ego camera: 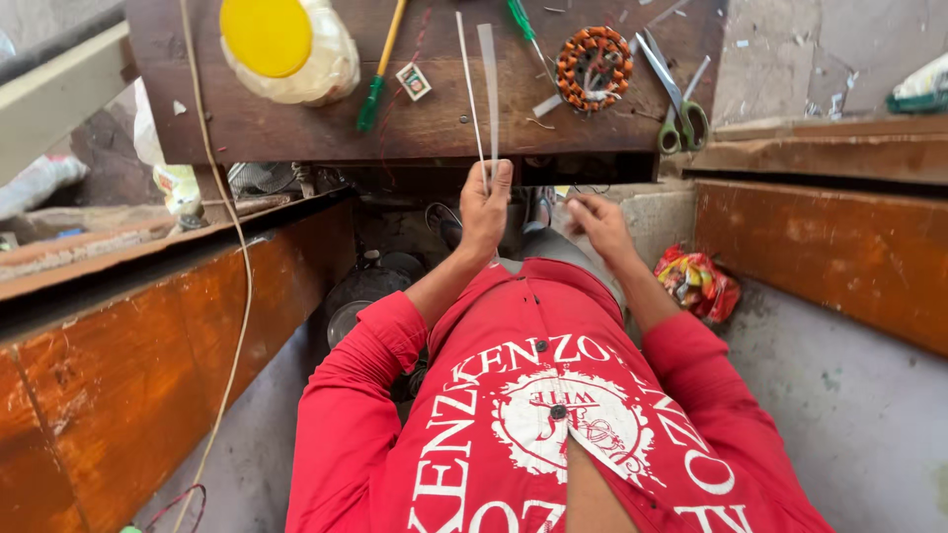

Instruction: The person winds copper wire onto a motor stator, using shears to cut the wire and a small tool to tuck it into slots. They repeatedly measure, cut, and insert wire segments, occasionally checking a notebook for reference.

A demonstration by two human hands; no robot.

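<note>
Two thin strips (484, 89) are gripped upright in the left hand (485, 209), long axis pointing away over the worktop (296, 133); right hand (599, 225) sits loosely curled just beside, nothing held.

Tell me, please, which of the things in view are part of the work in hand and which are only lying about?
In hand:
- two thin pale strips, held upright by the left hand
- right hand, close by and apparently empty

Lying about:
- wound copper coil ring
- scissors
- two green-handled screwdrivers
- yellow lid
- crumpled red wrapper
</note>
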